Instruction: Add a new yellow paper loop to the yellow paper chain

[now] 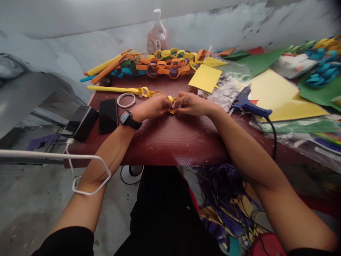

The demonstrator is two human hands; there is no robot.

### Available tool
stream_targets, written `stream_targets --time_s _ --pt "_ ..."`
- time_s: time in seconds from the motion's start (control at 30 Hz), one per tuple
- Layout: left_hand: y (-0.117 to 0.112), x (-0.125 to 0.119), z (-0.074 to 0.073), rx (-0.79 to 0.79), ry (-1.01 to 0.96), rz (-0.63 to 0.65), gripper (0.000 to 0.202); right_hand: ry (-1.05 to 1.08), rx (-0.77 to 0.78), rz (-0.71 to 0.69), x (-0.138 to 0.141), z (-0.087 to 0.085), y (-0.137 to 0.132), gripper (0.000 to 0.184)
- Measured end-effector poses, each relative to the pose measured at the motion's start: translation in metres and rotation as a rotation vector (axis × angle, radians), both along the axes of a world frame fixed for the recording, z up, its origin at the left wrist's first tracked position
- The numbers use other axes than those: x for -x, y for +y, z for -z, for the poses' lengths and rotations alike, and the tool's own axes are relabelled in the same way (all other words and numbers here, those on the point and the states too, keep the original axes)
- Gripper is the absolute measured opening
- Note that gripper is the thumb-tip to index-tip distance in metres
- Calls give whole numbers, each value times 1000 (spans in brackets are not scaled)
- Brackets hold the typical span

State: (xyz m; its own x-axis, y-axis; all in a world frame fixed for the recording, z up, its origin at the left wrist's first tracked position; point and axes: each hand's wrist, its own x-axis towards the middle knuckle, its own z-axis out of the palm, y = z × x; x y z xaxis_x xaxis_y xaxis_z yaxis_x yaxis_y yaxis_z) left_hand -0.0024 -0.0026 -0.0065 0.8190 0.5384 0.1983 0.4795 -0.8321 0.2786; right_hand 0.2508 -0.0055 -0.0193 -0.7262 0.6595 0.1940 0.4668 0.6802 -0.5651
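Observation:
Both of my hands meet over the middle of the dark red table [170, 142]. My left hand [160, 105] is closed, its fingertips pinching a small yellow paper strip [171, 99]. From the other side my right hand [188, 104] grips the same strip, fingers curled in. The strip appears bent into a loop, partly hidden by my fingers. A yellow paper chain [145, 92] runs leftward from my left hand to a yellow paper stick [106, 88] lying on the table.
Colourful paper chains [162, 65] lie at the back before a plastic bottle [158, 37]. A blue glue gun [249, 103] and yellow sheets [205, 78] are at right. A black phone [108, 115], white ring [126, 100] and power bank [85, 122] sit left. A white cable crosses my left forearm.

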Motion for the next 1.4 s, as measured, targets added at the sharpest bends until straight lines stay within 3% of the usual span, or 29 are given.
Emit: stream_targets --time_s 0.37,0.8,1.27,1.4 --pt "-3 0 -4 59 -73 23 21 6 -34 12 4 0 -3 13" --pt "-6 -2 -8 106 -81 22 28 -38 -99 159 16 -3 -16 16" --pt "-6 0 -9 88 -57 -1 20 -63 -44 157 11 5 -10 22" --pt "-6 -1 -8 61 -37 -29 19 -17 -1 110 5 -1 -11 24"
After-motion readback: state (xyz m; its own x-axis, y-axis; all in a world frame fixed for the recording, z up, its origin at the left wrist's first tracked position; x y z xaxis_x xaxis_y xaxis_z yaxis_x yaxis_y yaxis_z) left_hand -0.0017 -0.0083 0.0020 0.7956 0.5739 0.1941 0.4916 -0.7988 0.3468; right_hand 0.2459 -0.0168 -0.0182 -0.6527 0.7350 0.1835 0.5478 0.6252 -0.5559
